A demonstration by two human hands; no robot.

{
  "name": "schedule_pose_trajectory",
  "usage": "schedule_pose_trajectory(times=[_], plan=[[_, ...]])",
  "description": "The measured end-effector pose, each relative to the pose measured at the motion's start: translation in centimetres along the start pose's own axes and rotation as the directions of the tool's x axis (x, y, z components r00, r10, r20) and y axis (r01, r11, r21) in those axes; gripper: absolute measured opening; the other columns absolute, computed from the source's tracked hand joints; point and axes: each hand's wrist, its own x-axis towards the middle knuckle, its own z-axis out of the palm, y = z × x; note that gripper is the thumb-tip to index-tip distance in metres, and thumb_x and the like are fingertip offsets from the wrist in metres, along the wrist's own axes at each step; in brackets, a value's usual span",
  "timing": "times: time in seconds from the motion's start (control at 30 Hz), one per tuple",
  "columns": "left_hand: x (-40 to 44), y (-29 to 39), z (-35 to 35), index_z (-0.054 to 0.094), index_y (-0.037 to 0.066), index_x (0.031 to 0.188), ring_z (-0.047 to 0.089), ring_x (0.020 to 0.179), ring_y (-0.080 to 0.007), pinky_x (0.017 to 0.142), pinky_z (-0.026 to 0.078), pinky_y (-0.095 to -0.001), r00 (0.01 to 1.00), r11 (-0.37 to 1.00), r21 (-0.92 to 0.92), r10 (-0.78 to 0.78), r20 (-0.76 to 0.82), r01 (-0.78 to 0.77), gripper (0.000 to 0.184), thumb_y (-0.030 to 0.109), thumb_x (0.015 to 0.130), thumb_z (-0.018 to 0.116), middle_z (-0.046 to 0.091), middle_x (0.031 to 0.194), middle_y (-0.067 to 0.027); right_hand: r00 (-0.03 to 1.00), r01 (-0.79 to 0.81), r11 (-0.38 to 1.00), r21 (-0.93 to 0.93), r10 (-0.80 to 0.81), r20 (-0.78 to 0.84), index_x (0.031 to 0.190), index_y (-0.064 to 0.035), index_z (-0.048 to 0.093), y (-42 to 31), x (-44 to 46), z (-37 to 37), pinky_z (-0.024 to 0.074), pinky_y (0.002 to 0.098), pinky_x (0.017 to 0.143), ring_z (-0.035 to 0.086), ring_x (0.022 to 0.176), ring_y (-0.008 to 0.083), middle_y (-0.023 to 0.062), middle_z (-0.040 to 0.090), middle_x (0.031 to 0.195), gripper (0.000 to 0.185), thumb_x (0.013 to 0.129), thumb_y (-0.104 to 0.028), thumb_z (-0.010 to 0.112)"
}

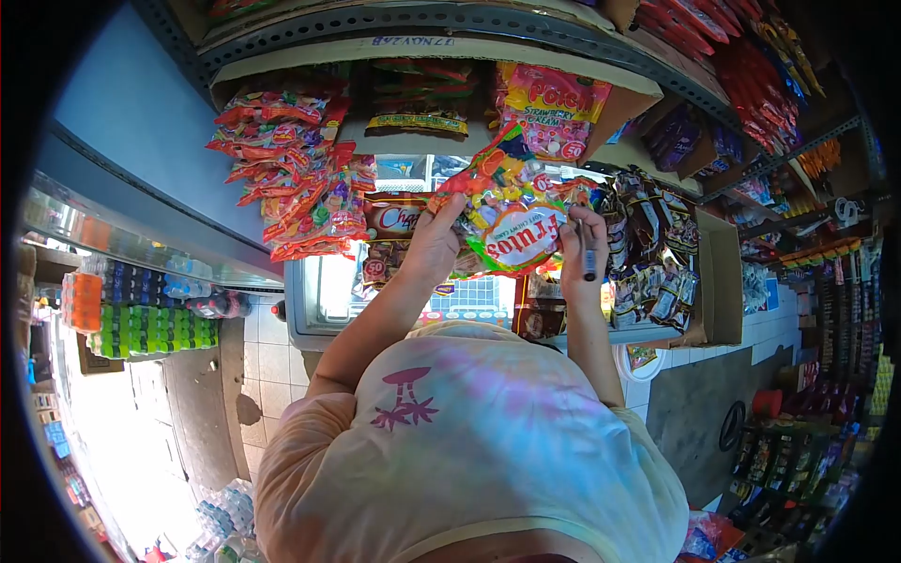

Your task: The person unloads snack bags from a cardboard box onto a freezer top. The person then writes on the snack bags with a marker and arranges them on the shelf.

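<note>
Candy bag (514, 230) hangs between two hands in the middle of the scene, above a pale case (298, 305), its large printed word upside down from the wearer's side. The left hand (439, 230) is closed on the bag's left side, the thumb lying over the front of the wrapper. The right hand (575, 246) grips the right edge and also holds a dark pen (588, 255) among its fingers; whether the pen touches the wrapper, I cannot tell. The step in hand looks like holding the bag up for checking or arranging, since both hands steady it with its front in plain view. Any next move from this hold calls for keeping the soft bag supported on both sides and the pen secure, so that neither slips; turning it would need room from the neighbours. These stand close: red candy packs (296, 174) hang in a thick bunch to the left, a pink bag (556, 103) is just beyond on the far side, a brown packet (392, 218) lies to the left, partly behind the left hand, and dark packets (649, 230) fill the space to the right, beside a cardboard box wall (721, 277).
</note>
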Motion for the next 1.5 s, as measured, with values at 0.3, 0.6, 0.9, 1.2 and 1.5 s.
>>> schedule_pose_trajectory(times=[0.3, 0.6, 0.9, 1.2, 1.5], plan=[[0.1, -0.2, -1.9, 0.050, 0.010, 0.121, 0.053, 0.110, -0.0186, 0.095, 0.042, -0.0358, 0.990, 0.934, -0.357, -0.050, -0.130, 0.000, 0.037, 0.029, 0.090, 0.057, 0.057, 0.119, -0.0047, 0.993, -0.091, 0.968, 0.234, 0.105, -0.048, 0.115, -0.0069, 0.043, 2.0, 1.3, 2.8, 0.0454, 0.0227, 0.072, 0.055, 0.087, 0.0127, 0.0084, 0.055, 0.103, 0.028, 0.090, -0.010, 0.055], [0.4, -0.3, -1.2, 0.048, 0.009, 0.121, 0.054, 0.107, -0.0182, 0.095, 0.041, -0.0341, 0.971, 0.931, -0.334, 0.070, -0.229, -0.146, 0.039, 0.030, 0.089, 0.057, 0.056, 0.116, -0.0050, 0.871, -0.491, 0.720, 0.490, 0.406, 0.277, 0.130, -0.0149, 0.036, 5.1, -2.2, 5.8, 0.0480, 0.0437, 0.090, 0.057, 0.105, 0.0248, 0.0133, 0.055, 0.118, 0.048, 0.089, -0.029, 0.057], [-2.8, 0.1, 0.2, 0.043, 0.009, 0.128, 0.049, 0.117, -0.0210, 0.100, 0.037, -0.0384, 0.987, 0.973, -0.211, 0.116, 0.113, -0.091, 0.040, 0.029, 0.094, 0.047, 0.052, 0.126, -0.0071, 0.990, -0.124, 0.895, 0.429, 0.140, -0.007, 0.110, -0.0086, 0.044, 1.4, 1.2, 6.3, 0.0503, 0.0362, 0.083, 0.059, 0.100, 0.0230, 0.0122, 0.057, 0.112, 0.023, 0.089, -0.010, 0.055], [-1.0, 4.1, 0.4, 0.031, 0.006, 0.136, 0.047, 0.116, -0.0192, 0.102, 0.032, -0.0351, 0.992, 0.931, 0.349, 0.125, -0.029, -0.107, 0.053, 0.029, 0.093, 0.049, 0.046, 0.129, -0.0106, 0.860, 0.508, 0.803, -0.311, -0.455, 0.229, 0.088, -0.0033, 0.057, -8.6, 5.2, 8.6, 0.0443, 0.0216, 0.067, 0.054, 0.074, 0.0077, 0.0012, 0.059, 0.079, 0.015, 0.080, -0.005, 0.069], [-2.6, 6.3, 4.9, 0.028, 0.004, 0.134, 0.049, 0.114, -0.0177, 0.096, 0.041, -0.0336, 0.933, 0.754, 0.558, 0.215, 0.288, -0.346, 0.079, 0.003, 0.070, 0.075, 0.048, 0.125, -0.0093, 0.794, 0.607, 0.711, -0.355, -0.563, 0.229, 0.089, -0.0045, 0.057, -9.2, 6.9, 11.6, 0.0358, 0.0181, 0.041, 0.047, 0.047, 0.0030, -0.0030, 0.054, 0.064, 0.016, 0.081, -0.011, 0.069]])
